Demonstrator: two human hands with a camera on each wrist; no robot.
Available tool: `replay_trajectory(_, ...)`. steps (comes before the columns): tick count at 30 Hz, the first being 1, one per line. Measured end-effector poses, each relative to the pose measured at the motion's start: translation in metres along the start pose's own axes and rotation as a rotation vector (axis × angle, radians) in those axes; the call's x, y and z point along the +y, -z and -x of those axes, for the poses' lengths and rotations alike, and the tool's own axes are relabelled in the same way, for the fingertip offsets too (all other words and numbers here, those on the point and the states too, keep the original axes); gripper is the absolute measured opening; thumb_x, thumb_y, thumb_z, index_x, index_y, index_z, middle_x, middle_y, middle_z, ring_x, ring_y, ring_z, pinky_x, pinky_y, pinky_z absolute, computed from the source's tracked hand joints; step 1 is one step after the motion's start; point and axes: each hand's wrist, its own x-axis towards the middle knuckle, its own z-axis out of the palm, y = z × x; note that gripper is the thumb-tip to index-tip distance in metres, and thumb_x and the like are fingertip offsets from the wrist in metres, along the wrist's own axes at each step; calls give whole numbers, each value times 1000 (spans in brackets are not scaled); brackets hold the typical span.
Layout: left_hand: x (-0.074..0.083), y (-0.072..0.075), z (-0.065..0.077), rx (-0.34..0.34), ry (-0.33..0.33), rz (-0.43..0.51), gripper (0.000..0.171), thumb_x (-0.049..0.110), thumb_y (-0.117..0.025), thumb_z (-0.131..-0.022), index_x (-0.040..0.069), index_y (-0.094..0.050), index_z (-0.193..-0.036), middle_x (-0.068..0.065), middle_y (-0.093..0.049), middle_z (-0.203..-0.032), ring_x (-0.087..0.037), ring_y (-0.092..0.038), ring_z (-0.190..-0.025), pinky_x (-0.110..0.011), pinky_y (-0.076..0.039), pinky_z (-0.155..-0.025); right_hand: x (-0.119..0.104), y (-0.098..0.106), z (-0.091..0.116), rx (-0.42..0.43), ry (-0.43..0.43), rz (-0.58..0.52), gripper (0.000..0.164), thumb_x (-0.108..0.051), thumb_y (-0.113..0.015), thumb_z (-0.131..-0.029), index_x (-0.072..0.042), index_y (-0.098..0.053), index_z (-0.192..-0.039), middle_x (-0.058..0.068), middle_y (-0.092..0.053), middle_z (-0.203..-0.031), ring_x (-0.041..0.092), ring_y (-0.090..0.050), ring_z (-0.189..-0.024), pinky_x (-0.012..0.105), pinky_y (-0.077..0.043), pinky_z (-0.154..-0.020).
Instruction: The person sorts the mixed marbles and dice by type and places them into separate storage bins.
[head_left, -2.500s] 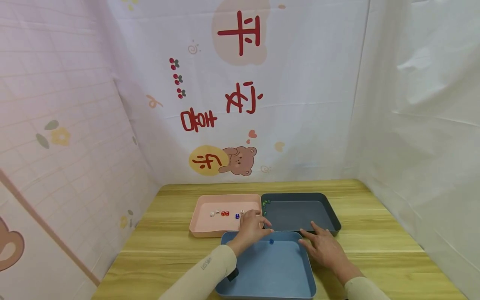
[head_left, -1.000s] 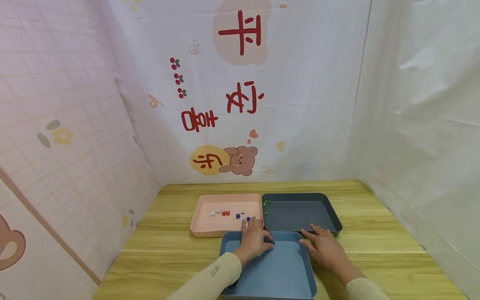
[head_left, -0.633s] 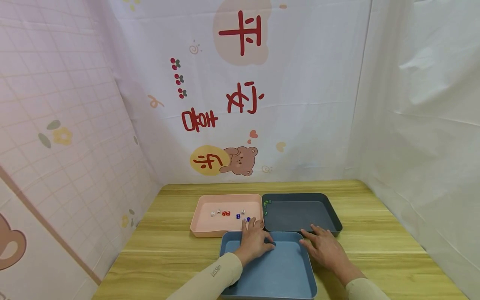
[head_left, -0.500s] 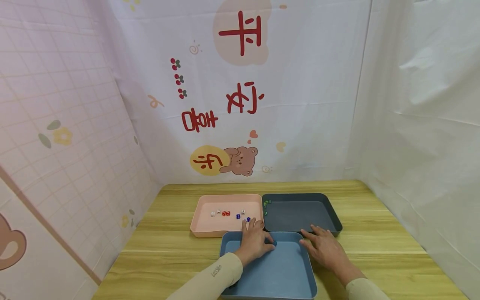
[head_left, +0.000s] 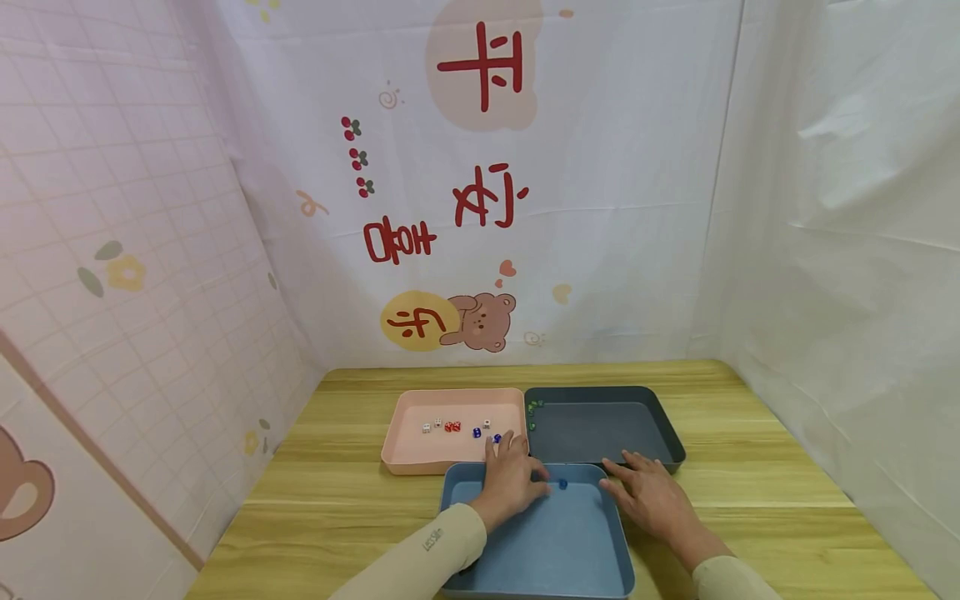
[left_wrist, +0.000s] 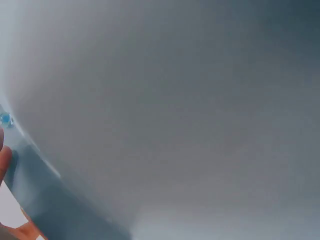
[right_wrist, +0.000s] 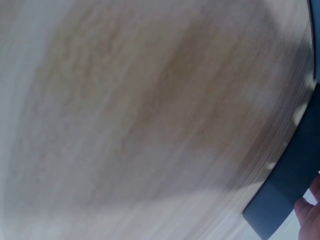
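My left hand (head_left: 512, 479) reaches over the far left part of the blue tray (head_left: 555, 554), thumb and index finger spread apart. A small blue die (head_left: 563, 483) lies in that tray just right of its fingertips. The same blue die (left_wrist: 6, 119) shows at the left edge of the left wrist view, beside a fingertip (left_wrist: 5, 157). My right hand (head_left: 651, 500) rests with fingers extended by the corner between the blue tray and the dark tray (head_left: 603, 433). Its fingers (right_wrist: 309, 215) are at the dark tray's rim in the right wrist view.
A pink tray (head_left: 408, 446) at the back left holds white dice (head_left: 427, 427), red dice (head_left: 452, 427) and blue dice (head_left: 476, 432). Several green dice (head_left: 532, 412) lie along the dark tray's left wall. The three trays stand close together on a wooden table (head_left: 322, 500).
My left hand first came from over the pink tray down to the blue die. The die has since left the fingertips and sits slightly right. My right hand stays in place.
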Motion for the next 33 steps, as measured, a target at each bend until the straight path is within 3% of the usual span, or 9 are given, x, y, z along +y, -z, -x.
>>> replay_trajectory(5,4,5,-3,28,-31,17,11,38,-74,-71,31,-72,-79,-10,-46,-130,-35,-28,-128,-65,-12,-97,1,-1,0,-9,-4,-5,48,-49,-48,-88,-18,-59,-122,19,-49,-127,40,-42,-118,59,-26,-95)
replay_trajectory(11,17,6,-10,-16,-65,32,12,40,-72,-73,32,-72,-83,-8,-43,-134,-32,-24,-130,-62,-11,-99,3,-1,0,-10,-2,-8,48,-50,-47,-89,-18,-59,-122,20,-49,-128,40,-42,-118,60,-26,-95)
replay_trajectory(19,33,-5,-19,-41,-114,-69,15,45,-70,-74,36,-72,-86,-6,-43,-134,-30,-25,-130,-60,-13,-100,2,-1,-1,-8,6,-15,48,-49,-48,-88,-17,-59,-122,20,-49,-127,41,-43,-117,61,-26,-93)
replay_trajectory(33,48,-24,-30,-85,-158,-163,21,50,-67,-75,39,-70,-93,-7,-41,-135,-31,-24,-131,-61,-15,-100,3,-2,-1,-25,-6,-19,50,-52,-46,-89,-18,-58,-123,20,-48,-129,40,-41,-118,60,-26,-95)
